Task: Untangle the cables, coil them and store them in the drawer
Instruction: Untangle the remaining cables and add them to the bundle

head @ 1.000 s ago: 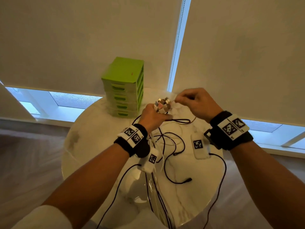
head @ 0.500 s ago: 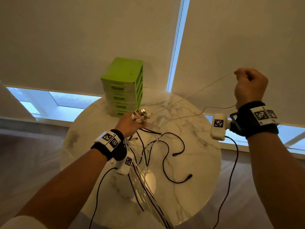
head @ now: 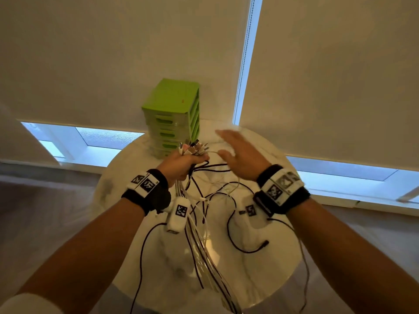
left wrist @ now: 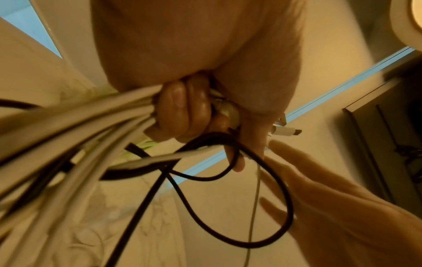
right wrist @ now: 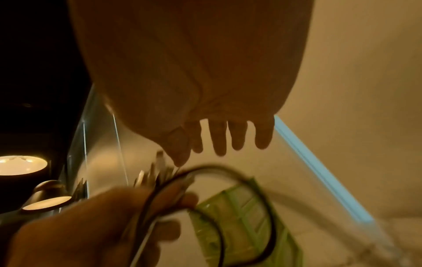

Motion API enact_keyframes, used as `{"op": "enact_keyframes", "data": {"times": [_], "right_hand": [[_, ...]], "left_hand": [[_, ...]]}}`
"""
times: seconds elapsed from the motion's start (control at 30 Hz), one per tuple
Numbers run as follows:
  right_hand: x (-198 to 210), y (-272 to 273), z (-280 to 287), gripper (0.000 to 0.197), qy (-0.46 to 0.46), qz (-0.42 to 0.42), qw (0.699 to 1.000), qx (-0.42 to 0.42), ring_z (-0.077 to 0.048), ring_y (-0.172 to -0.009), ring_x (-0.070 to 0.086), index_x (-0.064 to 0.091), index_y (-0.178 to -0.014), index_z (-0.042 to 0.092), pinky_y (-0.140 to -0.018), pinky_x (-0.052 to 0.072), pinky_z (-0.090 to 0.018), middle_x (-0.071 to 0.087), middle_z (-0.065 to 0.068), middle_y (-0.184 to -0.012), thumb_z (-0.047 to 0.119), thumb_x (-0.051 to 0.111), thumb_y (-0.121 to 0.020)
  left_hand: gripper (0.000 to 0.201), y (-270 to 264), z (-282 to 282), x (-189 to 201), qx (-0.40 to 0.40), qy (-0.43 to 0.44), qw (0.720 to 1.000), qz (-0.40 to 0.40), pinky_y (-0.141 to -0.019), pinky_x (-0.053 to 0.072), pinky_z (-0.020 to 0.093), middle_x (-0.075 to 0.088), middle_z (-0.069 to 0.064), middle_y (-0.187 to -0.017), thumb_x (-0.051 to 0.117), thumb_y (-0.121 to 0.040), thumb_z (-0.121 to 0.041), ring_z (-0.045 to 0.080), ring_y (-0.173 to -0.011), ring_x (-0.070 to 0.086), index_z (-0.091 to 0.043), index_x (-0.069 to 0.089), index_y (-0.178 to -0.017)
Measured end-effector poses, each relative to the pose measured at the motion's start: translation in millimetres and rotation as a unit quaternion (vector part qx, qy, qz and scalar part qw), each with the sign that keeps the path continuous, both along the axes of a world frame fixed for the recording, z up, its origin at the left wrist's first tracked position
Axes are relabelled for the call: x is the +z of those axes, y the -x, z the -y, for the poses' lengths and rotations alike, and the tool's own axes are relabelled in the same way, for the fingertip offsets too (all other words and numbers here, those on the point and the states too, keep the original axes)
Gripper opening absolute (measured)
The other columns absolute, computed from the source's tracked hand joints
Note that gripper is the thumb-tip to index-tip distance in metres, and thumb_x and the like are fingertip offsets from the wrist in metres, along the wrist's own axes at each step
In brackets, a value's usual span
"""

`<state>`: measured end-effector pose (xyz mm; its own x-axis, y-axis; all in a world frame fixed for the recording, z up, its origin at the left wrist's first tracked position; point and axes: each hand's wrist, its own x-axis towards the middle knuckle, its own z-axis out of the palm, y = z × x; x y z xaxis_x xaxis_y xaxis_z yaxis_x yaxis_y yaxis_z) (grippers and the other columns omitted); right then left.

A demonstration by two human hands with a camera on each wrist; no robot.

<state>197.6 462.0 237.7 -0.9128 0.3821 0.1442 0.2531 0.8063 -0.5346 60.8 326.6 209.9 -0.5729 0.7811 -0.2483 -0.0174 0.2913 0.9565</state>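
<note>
My left hand (head: 183, 163) grips a bundle of white and black cables (head: 199, 223) just below their plugs (head: 192, 147), which stick up out of the fist. In the left wrist view the fingers (left wrist: 182, 110) curl round the white cables (left wrist: 75, 126), and a black cable loop (left wrist: 262, 207) hangs below. My right hand (head: 238, 155) hovers just right of the plugs with fingers spread and straight, holding nothing; the right wrist view shows its fingers (right wrist: 228, 137) apart. The green drawer unit (head: 174, 116) stands behind the hands, drawers closed.
The round white marble table (head: 272, 257) carries loose black cable ends (head: 249, 248) at its right half. Cables trail off the near edge. White roller blinds (head: 328, 75) hang behind the table, with a window strip below.
My right hand let go of the thin white cable it had pulled up to the right, and came back down beside the left hand, fingers spread. The left hand kept its grip.
</note>
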Motion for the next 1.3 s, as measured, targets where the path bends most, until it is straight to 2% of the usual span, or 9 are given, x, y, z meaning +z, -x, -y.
{"op": "enact_keyframes", "data": {"times": [0.07, 0.17, 0.37, 0.47, 0.57, 0.7, 0.93, 1.1, 1.3], "right_hand": [[-4.3, 12.4, 9.3, 0.039, 0.054, -0.004, 0.997, 0.046, -0.019, -0.119, 0.054, 0.049, -0.136, 0.017, -0.100, 0.042, -0.032, 0.058, -0.007, -0.130, 0.024, 0.049, -0.098], [-1.6, 14.0, 2.9, 0.017, 0.076, -0.035, 0.996, 0.024, -0.004, -0.065, 0.060, 0.068, -0.102, 0.010, -0.065, 0.045, -0.018, 0.066, 0.004, -0.073, 0.018, 0.055, -0.095], [53.3, 2.4, -51.5, 0.020, 0.131, -0.326, 0.917, -0.187, -0.014, -0.047, 0.051, 0.063, -0.071, 0.022, -0.057, 0.050, -0.042, 0.055, 0.006, -0.056, 0.013, 0.051, -0.085], [78.7, -14.0, -82.7, 0.018, 0.086, -0.335, 0.895, -0.281, -0.015, -0.054, 0.058, 0.064, -0.077, 0.020, -0.064, 0.055, -0.044, 0.060, 0.004, -0.061, 0.017, 0.050, -0.087], [67.4, -19.9, -84.3, 0.026, -0.014, -0.182, 0.915, -0.361, -0.027, -0.108, 0.058, 0.061, -0.114, 0.020, -0.097, 0.045, -0.044, 0.064, -0.007, -0.114, 0.022, 0.050, -0.091], [38.6, -8.7, -20.4, 0.067, -0.198, 0.039, 0.966, -0.163, -0.029, -0.142, 0.020, 0.023, -0.149, 0.023, -0.114, 0.016, -0.049, 0.023, -0.009, -0.155, 0.033, 0.054, -0.091], [15.9, -3.8, -6.1, 0.021, 0.041, 0.087, 0.995, -0.030, -0.004, -0.065, 0.052, 0.071, -0.100, 0.010, -0.063, 0.039, -0.018, 0.065, 0.002, -0.078, 0.019, 0.053, -0.095], [6.8, -3.9, -2.9, 0.032, 0.106, 0.120, 0.987, 0.012, -0.012, -0.090, 0.059, 0.060, -0.121, 0.018, -0.085, 0.044, -0.028, 0.063, 0.002, -0.100, 0.036, 0.053, -0.095], [6.1, 4.8, 3.5, 0.018, 0.070, 0.042, 0.997, -0.006, -0.001, -0.073, 0.049, 0.065, -0.079, 0.017, -0.067, 0.036, -0.015, 0.054, 0.012, -0.075, 0.032, 0.063, -0.089]], "left_hand": [[0.012, -3.0, -2.5, 4.6, -0.003, -0.009, 1.000, 0.005, -0.047, 0.013, 0.024, 0.030, -0.005, -0.049, 0.067, -0.087, -0.026, 0.013, -0.042, 0.023, -0.017, 0.067, -0.096], [0.010, -3.5, 2.7, 5.4, 0.008, -0.020, 0.999, -0.030, -0.045, 0.031, 0.020, 0.056, -0.011, -0.054, 0.070, -0.086, -0.016, 0.003, -0.044, 0.047, -0.014, 0.068, -0.095], [0.020, 5.1, 17.4, -20.4, -0.006, 0.068, 0.992, -0.107, -0.079, 0.050, 0.034, 0.070, 0.005, -0.086, 0.080, -0.073, -0.011, 0.021, -0.083, 0.063, -0.010, 0.072, -0.091], [0.020, 16.2, 26.0, -31.8, 0.049, 0.077, 0.992, -0.091, -0.081, 0.052, 0.043, 0.070, 0.008, -0.083, 0.083, -0.070, -0.012, 0.021, -0.079, 0.063, -0.005, 0.073, -0.086], [0.019, 16.2, 22.3, -25.9, 0.070, 0.030, 0.995, -0.060, -0.076, 0.052, 0.031, 0.073, 0.003, -0.090, 0.080, -0.074, -0.010, 0.017, -0.084, 0.066, -0.010, 0.073, -0.091], [0.021, 3.9, 8.3, -9.1, 0.019, -0.012, 0.998, -0.058, -0.067, 0.048, 0.011, 0.073, -0.007, -0.090, 0.078, -0.078, -0.013, 0.000, -0.079, 0.066, -0.014, 0.073, -0.099], [0.020, 0.2, 6.3, -6.9, 0.050, -0.050, 0.996, -0.049, -0.077, 0.049, 0.022, 0.074, -0.004, -0.096, 0.076, -0.079, -0.011, 0.010, -0.090, 0.068, -0.021, 0.071, -0.096], [0.018, -4.4, 5.9, -3.6, 0.042, -0.066, 0.996, -0.039, -0.079, 0.051, 0.023, 0.075, -0.005, -0.092, 0.076, -0.079, -0.010, 0.007, -0.087, 0.070, -0.018, 0.072, -0.095], [0.012, -13.2, 4.7, 7.8, 0.009, -0.060, 0.997, -0.053, -0.051, 0.041, 0.006, 0.062, -0.019, -0.054, 0.071, -0.084, -0.008, -0.006, -0.048, 0.056, -0.014, 0.066, -0.093]]}}
